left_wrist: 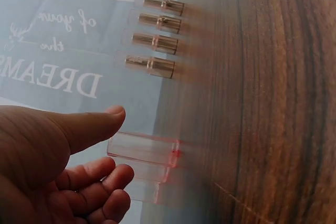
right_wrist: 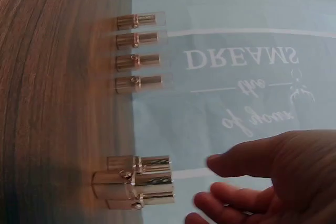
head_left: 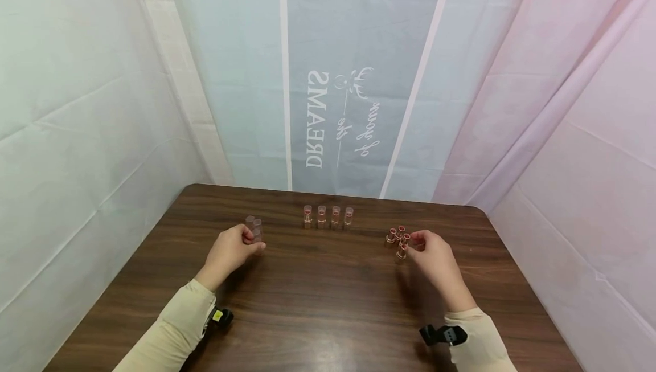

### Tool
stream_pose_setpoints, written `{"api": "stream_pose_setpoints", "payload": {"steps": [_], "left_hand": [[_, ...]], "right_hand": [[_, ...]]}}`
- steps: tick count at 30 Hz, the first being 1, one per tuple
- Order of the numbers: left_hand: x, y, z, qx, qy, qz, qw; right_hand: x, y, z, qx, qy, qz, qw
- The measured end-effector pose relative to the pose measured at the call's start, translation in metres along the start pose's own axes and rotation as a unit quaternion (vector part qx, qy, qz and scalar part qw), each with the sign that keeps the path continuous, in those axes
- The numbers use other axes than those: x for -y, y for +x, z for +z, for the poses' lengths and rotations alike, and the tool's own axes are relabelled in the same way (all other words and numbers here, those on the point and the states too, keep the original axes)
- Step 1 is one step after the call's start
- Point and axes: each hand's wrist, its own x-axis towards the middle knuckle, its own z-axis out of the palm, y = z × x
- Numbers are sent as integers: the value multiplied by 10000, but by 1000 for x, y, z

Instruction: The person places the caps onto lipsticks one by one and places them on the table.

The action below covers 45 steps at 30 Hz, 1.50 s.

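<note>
At the table's left, a small group of clear lipstick caps point(head_left: 257, 225) stands upright; the left wrist view shows a clear cap point(left_wrist: 142, 149) just beyond the fingertips. My left hand point(head_left: 233, 252) is beside them, thumb and fingers parted, with nothing visibly held between them. On the right, several uncapped gold lipstick tubes point(head_left: 401, 251) with red tips stand clustered. Close to them is my right hand point(head_left: 433, 255), its thumb and fingers spread apart in the right wrist view, where the gold tubes point(right_wrist: 134, 179) stand in front of the fingertips. Whether either hand touches anything is hard to tell.
Several capped lipsticks point(head_left: 322, 217) stand in a spaced row near the back middle of the brown wooden table point(head_left: 318, 298). A printed fabric curtain point(head_left: 359, 36) hangs behind the table's far edge, with pale cloth on both sides.
</note>
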Motion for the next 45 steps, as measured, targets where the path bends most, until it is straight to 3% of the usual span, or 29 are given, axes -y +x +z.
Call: {"api": "stream_pose_setpoints", "payload": {"steps": [3, 9, 15, 20, 31, 39, 45], "left_hand": [[2, 0, 1, -42, -47, 18, 10000], [4, 2, 0, -81, -38, 41, 10000], [0, 2, -8, -12, -144, 472, 9988], [-11, -1, -19, 74, -518, 793, 9955], [-27, -2, -30, -168, -1387, 1487, 9790], [-30, -4, -31, -137, -1461, 1543, 9771], [-35, -7, -30, 16, -1553, 1494, 9765]], "right_hand": [[-6, 3, 5, 317, -102, 172, 9993], [-18, 8, 22, 405, -178, 258, 9987], [-27, 9, 33, 412, -268, 402, 9980], [-29, 9, 37, 459, -361, 500, 9970], [-36, 10, 45, 346, -523, 541, 9966], [-20, 7, 19, -138, -107, 240, 9996], [12, -1, 10, -448, 981, -239, 9939]]}}
